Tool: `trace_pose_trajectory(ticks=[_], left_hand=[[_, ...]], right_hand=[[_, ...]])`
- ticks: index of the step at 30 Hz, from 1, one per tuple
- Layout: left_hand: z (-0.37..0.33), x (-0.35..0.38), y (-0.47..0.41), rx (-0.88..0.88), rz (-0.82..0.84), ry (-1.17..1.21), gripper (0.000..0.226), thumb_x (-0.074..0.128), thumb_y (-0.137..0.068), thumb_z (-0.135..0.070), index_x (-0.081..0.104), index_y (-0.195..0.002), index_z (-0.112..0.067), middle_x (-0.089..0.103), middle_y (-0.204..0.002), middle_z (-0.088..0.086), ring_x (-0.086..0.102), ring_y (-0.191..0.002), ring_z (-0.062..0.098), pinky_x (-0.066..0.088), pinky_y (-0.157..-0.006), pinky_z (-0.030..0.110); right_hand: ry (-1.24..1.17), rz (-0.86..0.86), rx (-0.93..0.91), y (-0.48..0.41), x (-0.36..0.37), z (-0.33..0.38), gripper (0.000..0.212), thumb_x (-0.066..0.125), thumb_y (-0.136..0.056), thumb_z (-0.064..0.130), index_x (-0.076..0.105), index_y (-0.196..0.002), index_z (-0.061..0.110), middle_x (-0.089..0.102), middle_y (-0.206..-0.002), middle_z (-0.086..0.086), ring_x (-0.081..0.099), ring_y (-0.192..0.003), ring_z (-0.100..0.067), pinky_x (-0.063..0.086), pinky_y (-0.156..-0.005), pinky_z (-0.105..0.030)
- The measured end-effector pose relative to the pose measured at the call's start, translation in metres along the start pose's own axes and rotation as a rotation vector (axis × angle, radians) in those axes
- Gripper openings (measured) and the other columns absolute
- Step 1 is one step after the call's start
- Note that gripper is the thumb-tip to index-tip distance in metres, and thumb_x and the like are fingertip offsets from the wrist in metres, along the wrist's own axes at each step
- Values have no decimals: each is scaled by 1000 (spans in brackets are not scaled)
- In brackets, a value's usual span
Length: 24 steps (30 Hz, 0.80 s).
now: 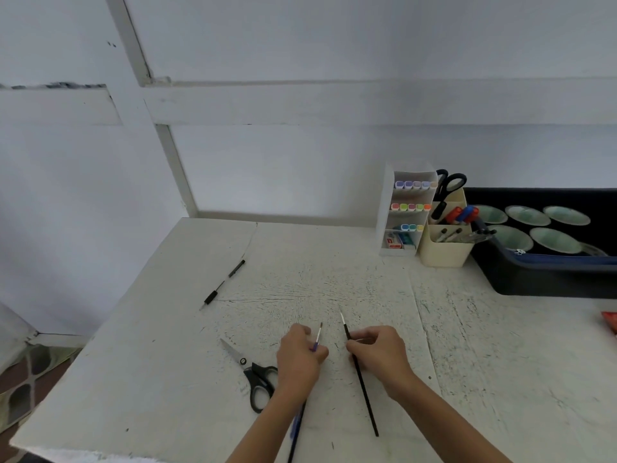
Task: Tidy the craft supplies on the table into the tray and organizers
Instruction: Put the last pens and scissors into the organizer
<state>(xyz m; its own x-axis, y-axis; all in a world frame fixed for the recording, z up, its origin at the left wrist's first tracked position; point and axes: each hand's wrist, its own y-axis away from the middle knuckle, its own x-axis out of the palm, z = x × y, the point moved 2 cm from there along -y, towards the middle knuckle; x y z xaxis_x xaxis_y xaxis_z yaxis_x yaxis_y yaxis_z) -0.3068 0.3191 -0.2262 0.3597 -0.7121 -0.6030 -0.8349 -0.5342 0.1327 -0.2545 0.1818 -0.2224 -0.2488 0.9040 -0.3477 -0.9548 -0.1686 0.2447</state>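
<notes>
one scuffed white table, pale panelled wall, patterned floor at left

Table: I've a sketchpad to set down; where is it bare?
Bare: the middle, between pen and cream organizer, and the right side before the dark tray. Crowded: the near edge, with scissors, left hand holding a purple brush, right hand a black brush.

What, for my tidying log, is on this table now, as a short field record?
left hand: pinches blue-handled brush
right hand: pinches black-handled brush
loose on table: scissors; pen
organizers: marker rack; cream caddy
tray: dark, holds paint dishes
</notes>
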Motion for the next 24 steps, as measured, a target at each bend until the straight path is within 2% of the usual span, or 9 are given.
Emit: trace_pose_trajectory(ticks=[2, 3, 5, 7, 11, 15, 18, 21, 24], left_hand=[[-5, 1, -3, -14, -3, 130, 26, 66, -78, -9, 59, -103, -8, 60, -77, -4, 57, -75, 11, 41, -64, 18], [-10, 1, -6, -6, -3, 178, 22, 67, -78, -8, 64, -100, -6, 64, -78, -2, 59, -74, 10, 44, -65, 17], [-21, 4, -11, 10, 14, 275, 16, 65, -80, -6, 70, -96, -4, 69, -81, 4, 64, -75, 11, 48, -68, 15], [-34, 7, -16, -13, 48, 403, 14, 65, -83, -4, 71, -95, -3, 71, -83, 6, 66, -77, 15, 54, -73, 21], [-59, 14, -22, -83, 116, 634, 11, 62, -86, -1, 70, -92, -4, 68, -78, 7, 64, -74, 17, 56, -69, 23], [-73, 22, -25, -66, 134, 683, 9, 62, -87, -4, 69, -93, -5, 67, -85, 13, 65, -79, 22, 56, -70, 22], [-84, 31, -23, -50, 187, 686, 10, 62, -88, -6, 69, -94, -9, 71, -91, 13, 68, -84, 24, 55, -66, 19], [-98, 40, -21, -22, 215, 683, 11, 63, -87, -6, 69, -95, -11, 71, -89, 11, 67, -78, 17, 53, -63, 16], [-114, 47, -20, 13, 240, 631, 14, 65, -86, -9, 69, -99, -15, 70, -90, 0, 64, -83, 8, 48, -66, 13]], right_hand=[[-117, 40, 58, -2, -2, -1, 19, 72, -74, 4, 69, -93, 6, 72, -77, -9, 70, -71, -21, 58, -67, -32], [-177, 83, 80, -2, -4, 0, 23, 73, -73, 3, 68, -95, 5, 72, -78, -12, 71, -71, -24, 58, -66, -34], [-286, 199, 113, 1, -6, 5, 25, 72, -74, 2, 65, -99, 3, 73, -80, -15, 71, -73, -26, 55, -60, -28], [-377, 291, 122, 5, -10, 10, 22, 70, -78, 1, 66, -100, 2, 73, -85, -15, 72, -77, -24, 53, -60, -24], [-505, 322, 92, 2, -24, 14, 20, 64, -83, 0, 69, -103, -1, 71, -93, -21, 70, -87, -31, 57, -69, -29], [-535, 310, 104, -4, -45, 17, 19, 64, -85, 6, 70, -102, -2, 71, -96, -20, 69, -89, -33, 57, -72, -30], [-492, 292, 87, -7, -60, 19, 18, 67, -83, 7, 71, -99, -1, 72, -94, -19, 70, -83, -30, 56, -69, -28], [-457, 267, 89, -11, -74, 22, 18, 69, -81, 6, 72, -97, -2, 72, -92, -20, 70, -80, -31, 56, -68, -28], [-404, 251, 106, -18, -91, 26, 15, 70, -80, 5, 72, -93, -3, 72, -89, -20, 70, -81, -33, 57, -67, -30]])
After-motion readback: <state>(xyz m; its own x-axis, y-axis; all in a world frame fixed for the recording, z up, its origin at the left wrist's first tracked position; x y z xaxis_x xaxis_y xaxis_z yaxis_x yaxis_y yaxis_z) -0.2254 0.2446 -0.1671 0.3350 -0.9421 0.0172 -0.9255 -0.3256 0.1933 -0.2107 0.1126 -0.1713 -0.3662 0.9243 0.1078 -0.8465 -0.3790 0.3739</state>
